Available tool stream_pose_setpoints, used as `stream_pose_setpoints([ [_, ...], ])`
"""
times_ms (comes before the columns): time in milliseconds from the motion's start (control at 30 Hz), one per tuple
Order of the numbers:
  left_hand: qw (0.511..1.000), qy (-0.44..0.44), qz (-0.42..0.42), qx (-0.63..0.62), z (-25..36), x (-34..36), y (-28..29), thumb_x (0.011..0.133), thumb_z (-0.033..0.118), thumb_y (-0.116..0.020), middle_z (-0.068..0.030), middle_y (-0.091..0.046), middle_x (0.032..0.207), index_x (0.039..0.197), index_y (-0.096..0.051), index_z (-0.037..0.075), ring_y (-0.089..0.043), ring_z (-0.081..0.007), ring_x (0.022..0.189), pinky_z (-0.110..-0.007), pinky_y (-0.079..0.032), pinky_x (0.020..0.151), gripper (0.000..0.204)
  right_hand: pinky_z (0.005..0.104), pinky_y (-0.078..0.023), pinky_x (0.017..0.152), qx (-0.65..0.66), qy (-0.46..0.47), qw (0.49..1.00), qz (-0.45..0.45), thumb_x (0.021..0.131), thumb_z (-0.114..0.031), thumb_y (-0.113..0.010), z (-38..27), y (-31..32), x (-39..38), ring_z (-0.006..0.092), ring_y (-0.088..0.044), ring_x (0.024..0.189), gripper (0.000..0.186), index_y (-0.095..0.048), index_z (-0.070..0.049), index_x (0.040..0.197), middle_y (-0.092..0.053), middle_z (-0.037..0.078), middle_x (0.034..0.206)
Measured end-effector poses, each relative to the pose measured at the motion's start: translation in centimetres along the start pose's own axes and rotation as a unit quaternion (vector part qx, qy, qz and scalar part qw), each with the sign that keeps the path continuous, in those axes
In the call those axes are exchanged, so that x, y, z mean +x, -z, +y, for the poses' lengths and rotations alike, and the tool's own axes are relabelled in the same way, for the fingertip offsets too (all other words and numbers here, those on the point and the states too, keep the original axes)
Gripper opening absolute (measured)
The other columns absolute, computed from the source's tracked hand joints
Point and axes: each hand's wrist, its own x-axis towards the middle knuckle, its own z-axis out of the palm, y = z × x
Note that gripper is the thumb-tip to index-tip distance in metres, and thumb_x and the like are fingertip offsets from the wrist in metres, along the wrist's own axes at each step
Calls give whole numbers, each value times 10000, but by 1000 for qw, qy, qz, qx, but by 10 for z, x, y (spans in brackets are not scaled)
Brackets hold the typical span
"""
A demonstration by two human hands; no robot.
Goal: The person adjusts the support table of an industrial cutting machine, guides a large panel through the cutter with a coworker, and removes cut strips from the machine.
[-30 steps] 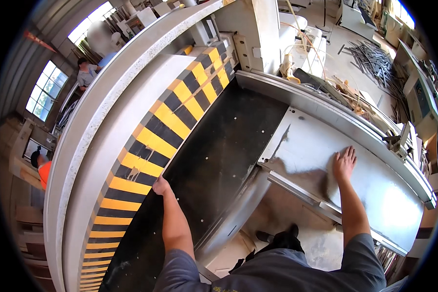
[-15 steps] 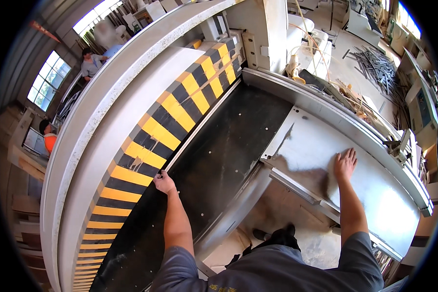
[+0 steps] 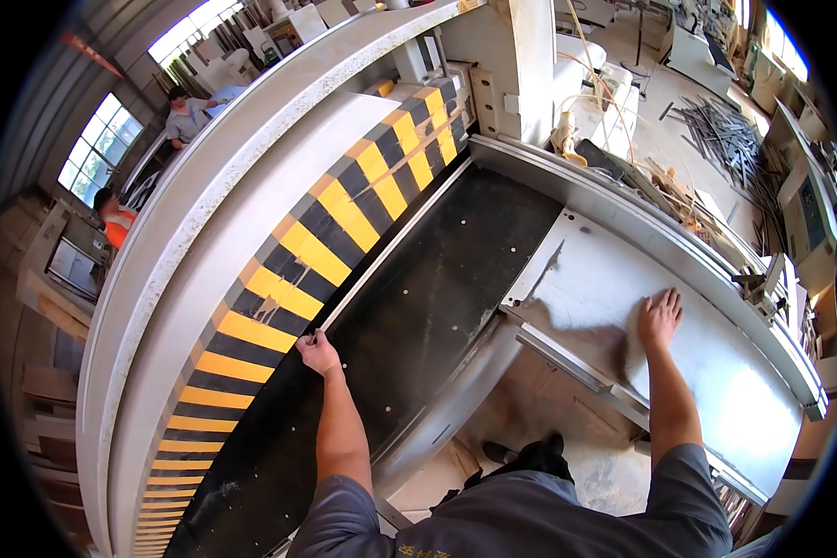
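Note:
My left hand (image 3: pixel 319 354) is closed, thumb and fingertips drawn together at the thin pale strip (image 3: pixel 395 232) that runs along the black table (image 3: pixel 418 288). Whatever is between those fingers, if anything, is too small to make out. Right above it hangs the long beam's yellow-and-black striped guard (image 3: pixel 293 296). My right hand (image 3: pixel 660 318) lies palm down, fingers stretched out, on the smooth silver metal side table (image 3: pixel 716 372).
A raised metal fence (image 3: pixel 614 197) borders both tables on the far side. Wood scraps (image 3: pixel 679 205) lie behind it. Dark offcuts (image 3: pixel 725 139) are heaped on the floor at the far right. Beyond the beam at left are two people, one in grey (image 3: pixel 188 118), one in orange (image 3: pixel 118 226).
The view has shifted slightly, so the beam and the people appear a little displaced. Both hands keep practically the same places and poses.

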Motion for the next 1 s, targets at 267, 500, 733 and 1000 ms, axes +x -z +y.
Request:
stream_pose_setpoints([
  [267, 999, 5, -34, -30, 0, -1, -1, 880, 240, -809, -191, -633, 940, 944, -563, -31, -642, -389, 879, -448, -531, 812, 371, 494, -175, 1290, -3, 2, 1000, -2, 1042, -432, -476, 4, 2, 2, 319, -233, 1591, 746, -320, 30, 1608, -303, 166, 1702],
  [500, 971, -90, -37, 219, 5, 7, -6, 770, 461, -897, -173, -687, 1053, 998, -647, 34, -613, -410, 1095, -529, -495, 950, 544, 485, -169, 1294, 10, 6, 1000, -8, 1041, -431, -481, -1, -1, 1, 319, -225, 1593, 747, -322, 29, 1607, -300, 160, 1704],
  [733, 956, -57, -66, 279, 22, 13, -21, 819, 605, -811, -214, -739, 1117, 1045, -766, -17, -650, -424, 1069, -517, -496, 947, 664, 472, -162, 1298, 1, 4, 1000, 10, 1041, -426, -472, 8, -4, 2, 315, -221, 1594, 749, -305, 26, 1615, -299, 161, 1704],
  [1000, 949, -58, -43, 307, 5, 27, -29, 822, 670, -766, -214, -758, 1057, 1052, -780, 8, -672, -441, 1036, -526, -498, 948, 701, 469, -162, 1297, -10, 1, 1000, -4, 1042, -429, -463, 9, -8, 4, 316, -225, 1593, 749, -304, 25, 1616, -304, 163, 1702],
])
